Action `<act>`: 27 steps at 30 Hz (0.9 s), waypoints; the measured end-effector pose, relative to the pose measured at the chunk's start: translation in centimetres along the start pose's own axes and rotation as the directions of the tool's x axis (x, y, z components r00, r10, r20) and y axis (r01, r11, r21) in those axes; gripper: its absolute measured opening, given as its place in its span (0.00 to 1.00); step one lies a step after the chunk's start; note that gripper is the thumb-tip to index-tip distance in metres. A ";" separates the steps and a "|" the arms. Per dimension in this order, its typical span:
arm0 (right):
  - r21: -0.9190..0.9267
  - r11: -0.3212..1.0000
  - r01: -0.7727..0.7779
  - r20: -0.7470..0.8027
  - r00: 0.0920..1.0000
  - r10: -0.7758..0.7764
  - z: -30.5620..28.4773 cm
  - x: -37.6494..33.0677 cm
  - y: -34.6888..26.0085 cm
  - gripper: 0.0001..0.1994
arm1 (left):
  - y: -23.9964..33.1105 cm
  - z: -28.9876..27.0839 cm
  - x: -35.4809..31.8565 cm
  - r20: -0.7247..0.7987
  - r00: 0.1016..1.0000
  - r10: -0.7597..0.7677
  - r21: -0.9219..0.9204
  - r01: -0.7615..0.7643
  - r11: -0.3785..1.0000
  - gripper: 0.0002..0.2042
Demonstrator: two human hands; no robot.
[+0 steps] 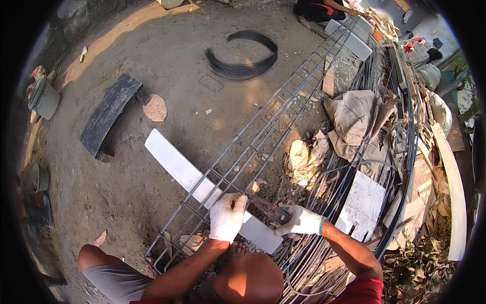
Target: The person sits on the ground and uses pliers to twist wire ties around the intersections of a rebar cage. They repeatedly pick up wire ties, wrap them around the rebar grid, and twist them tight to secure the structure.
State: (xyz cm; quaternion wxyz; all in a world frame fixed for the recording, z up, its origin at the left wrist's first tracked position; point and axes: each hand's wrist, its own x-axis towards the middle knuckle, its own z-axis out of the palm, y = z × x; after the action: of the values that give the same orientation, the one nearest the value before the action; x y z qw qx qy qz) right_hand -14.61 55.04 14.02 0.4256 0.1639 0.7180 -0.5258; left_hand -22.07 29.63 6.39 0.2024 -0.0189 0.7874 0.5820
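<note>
A long steel rebar cage (263, 119) with square stirrups runs from the lower left up to the far right. My left hand (228, 217), in a white knit glove, is closed at a stirrup joint on the cage's near part; any wire in its fingers is too small to make out. To its right, my gloved right hand (302, 222) grips the handles of pincers (276, 213), whose jaws point up and left toward the cage. Beneath the cage lies a white board (179, 164), crossing under my left hand.
A coil of thin dark wire (245, 73) and a black wooden bench (109, 114) lie on the dirt floor. Buckets (45, 99) stand at the left edge. Along the right are loose rebars (324, 202), sacks (352, 114) and scrap planks (450, 197). Another person (321, 10) crouches at the far end.
</note>
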 end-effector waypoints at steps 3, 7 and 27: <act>0.157 0.986 -0.054 0.267 0.964 0.010 -2.0 2.0 3.6 0.24 | -1.0 2.0 -3.4 0.004 0.990 0.144 -0.048 -0.144 0.988 0.18; 0.345 0.931 -0.117 0.289 0.957 0.013 -2.8 2.9 4.6 0.24 | 0.9 3.1 -1.8 0.314 0.867 -0.388 -0.519 0.498 0.695 0.15; -0.881 0.460 -0.112 -0.363 0.784 -0.504 1.7 0.8 1.7 0.24 | -0.5 7.4 2.4 0.528 0.638 -0.561 -0.555 0.759 0.341 0.13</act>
State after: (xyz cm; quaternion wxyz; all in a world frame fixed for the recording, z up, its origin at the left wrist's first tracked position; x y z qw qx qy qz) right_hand -13.15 54.04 12.16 0.1388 -0.0120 0.9885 -0.0596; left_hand -21.93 36.77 3.32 0.4898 -0.3468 0.3695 0.7095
